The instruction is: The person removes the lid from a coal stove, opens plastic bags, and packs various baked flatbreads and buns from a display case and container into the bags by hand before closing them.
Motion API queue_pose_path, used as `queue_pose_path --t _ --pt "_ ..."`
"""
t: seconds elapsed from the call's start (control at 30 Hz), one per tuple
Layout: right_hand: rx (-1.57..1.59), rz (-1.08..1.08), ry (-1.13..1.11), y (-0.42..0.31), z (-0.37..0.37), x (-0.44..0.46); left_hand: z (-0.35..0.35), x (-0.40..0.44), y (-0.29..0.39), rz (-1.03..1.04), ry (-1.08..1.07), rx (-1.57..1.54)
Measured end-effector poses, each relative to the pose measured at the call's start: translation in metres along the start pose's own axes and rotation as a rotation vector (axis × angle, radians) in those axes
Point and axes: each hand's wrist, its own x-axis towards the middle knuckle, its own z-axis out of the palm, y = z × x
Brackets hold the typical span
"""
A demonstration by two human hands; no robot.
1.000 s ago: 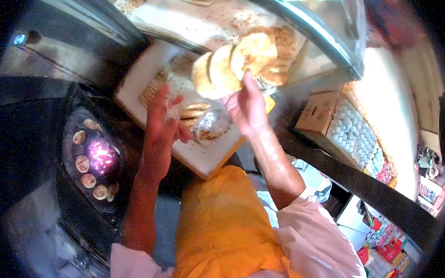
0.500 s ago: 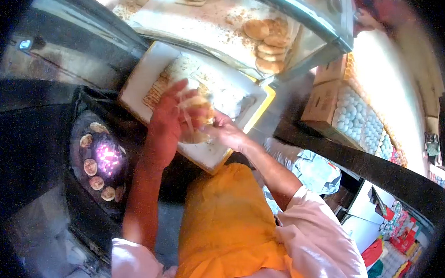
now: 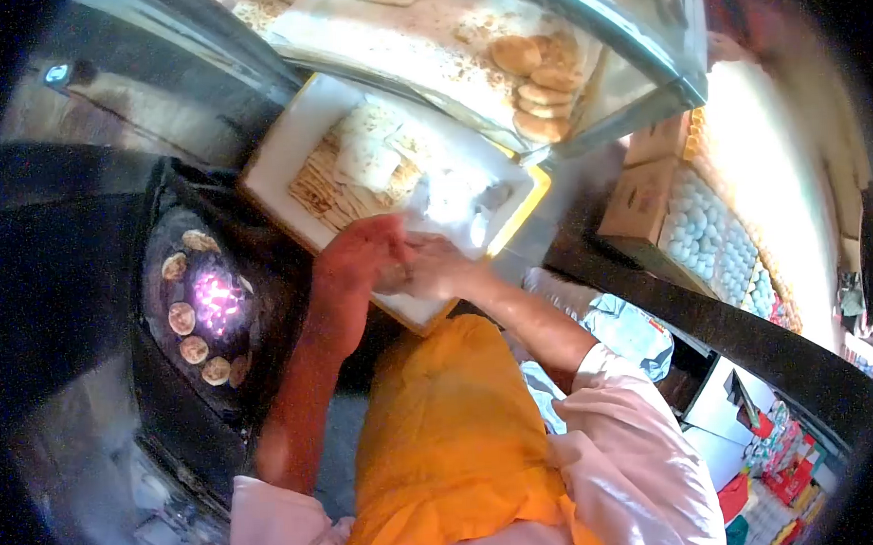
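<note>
My left hand [image 3: 358,264] and my right hand [image 3: 434,265] meet over the near edge of a white box [image 3: 276,172] with a yellow rim. Their fingers are curled in towards each other and partly blurred. Anything between them is hidden. Just beyond my hands, a stack of browned flatbreads [image 3: 331,189] lies in the box. A pale, floury-looking sheet [image 3: 368,157] rests on top of the stack. To its right in the box is a shiny, clear plastic-like wrapping [image 3: 463,208].
Left of me, small round breads [image 3: 181,319] ring glowing coals [image 3: 219,303] in a dark oven. Beyond the box stands a glass case [image 3: 687,96] with puffed breads [image 3: 542,129]. At right are egg trays [image 3: 702,227] and a cardboard box [image 3: 638,195].
Both hands have come back towards me from above the stack and drawn together. The flatbread pieces seen between them earlier no longer show there. The stack is now uncovered to view.
</note>
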Motion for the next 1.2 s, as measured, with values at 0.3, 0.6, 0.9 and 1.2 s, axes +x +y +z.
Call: queue_pose_path --t 0.3,0.6,0.9,1.2 --pt "-0.486 0.060 0.038 0.046 -0.022 -0.060 -0.040 -0.011 0.009 0.045 0.127 -0.058" --pt "-0.426 -0.298 0.573 0.032 -0.062 -0.062 -0.053 0.007 -0.011 0.037 0.335 0.167" --pt "-0.353 -0.269 0.737 0.055 -0.059 -0.099 -0.030 -0.036 -0.023 -0.064 0.232 0.245" --pt "-0.164 -0.169 0.873 0.063 -0.030 -0.101 -0.019 -0.049 -0.031 -0.045 0.176 0.264"
